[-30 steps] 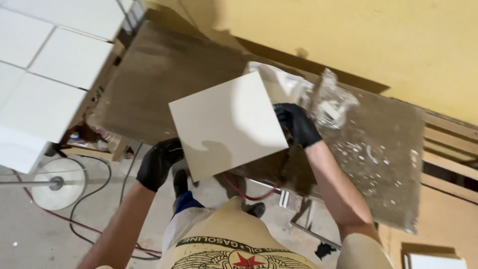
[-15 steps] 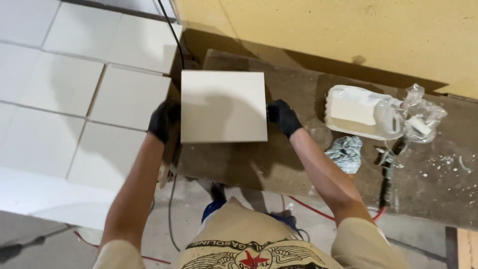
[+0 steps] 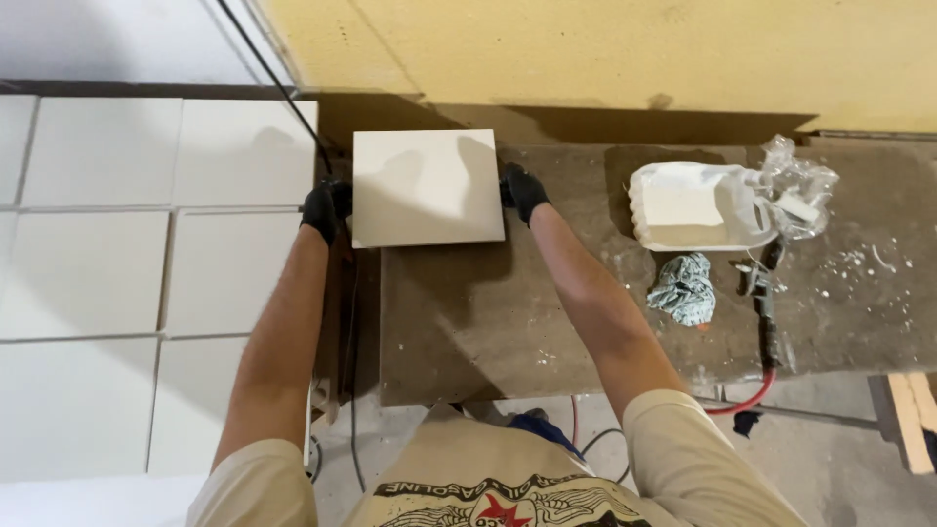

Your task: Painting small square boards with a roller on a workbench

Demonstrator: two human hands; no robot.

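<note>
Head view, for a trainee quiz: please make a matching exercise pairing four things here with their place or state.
Things:
1. white tile
2. crumpled rag
3. white plastic jug
4. left hand

Places or states:
A. lying on its side on the bench, right of the tile
B. black-gloved, at the tile's left edge
C. held between both hands, at the bench's left end
D. bunched on the bench, below the jug

Pairs: 1-C, 2-D, 3-A, 4-B

black gloves on both hands: left hand (image 3: 325, 210), right hand (image 3: 524, 189). forearms bare. beige short-sleeve tee, sleeves end approx at the elbows; dark print w/ a red star on the front, lettering along a curve.
</note>
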